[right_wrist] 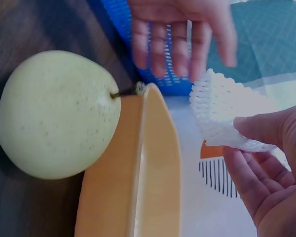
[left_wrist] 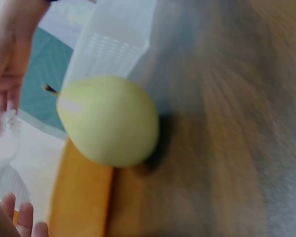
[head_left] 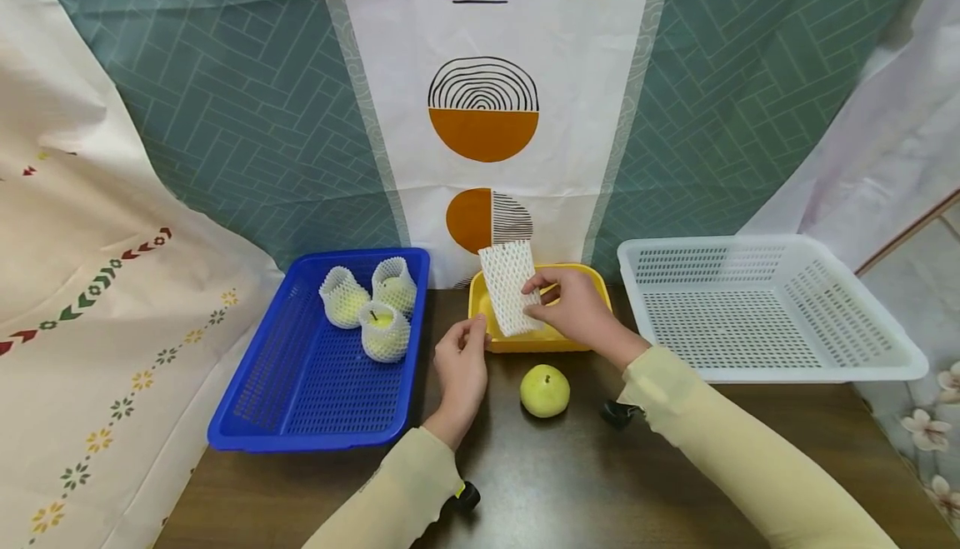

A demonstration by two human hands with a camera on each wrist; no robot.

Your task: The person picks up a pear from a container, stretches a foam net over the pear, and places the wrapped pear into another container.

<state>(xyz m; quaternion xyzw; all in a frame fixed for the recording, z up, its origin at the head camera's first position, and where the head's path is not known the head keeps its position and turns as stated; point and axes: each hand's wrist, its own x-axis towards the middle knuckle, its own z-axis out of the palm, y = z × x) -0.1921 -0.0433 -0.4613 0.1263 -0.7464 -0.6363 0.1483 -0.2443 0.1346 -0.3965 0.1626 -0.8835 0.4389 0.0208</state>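
Observation:
A white foam fruit net point(head_left: 510, 289) hangs over the yellow basket point(head_left: 540, 347), its edge pinched between the thumb and fingers of my right hand point(head_left: 572, 306). The right wrist view shows the foam net point(right_wrist: 227, 111) flattened in that pinch. My left hand point(head_left: 461, 370) is at the basket's front left corner, its fingers loosely extended, close to the net's lower end and holding nothing. A bare yellow-green pear point(head_left: 545, 391) with a dark stem sits on the table in front of the basket, apart from both hands. What lies inside the yellow basket is mostly hidden.
At the left stands a blue basket point(head_left: 315, 441) with 3 pears point(head_left: 386, 332) in white foam nets grouped at its back right. A white perforated basket point(head_left: 772, 374) stands at the right. Patterned cloth point(head_left: 487, 32) hangs behind the brown table point(head_left: 540, 482).

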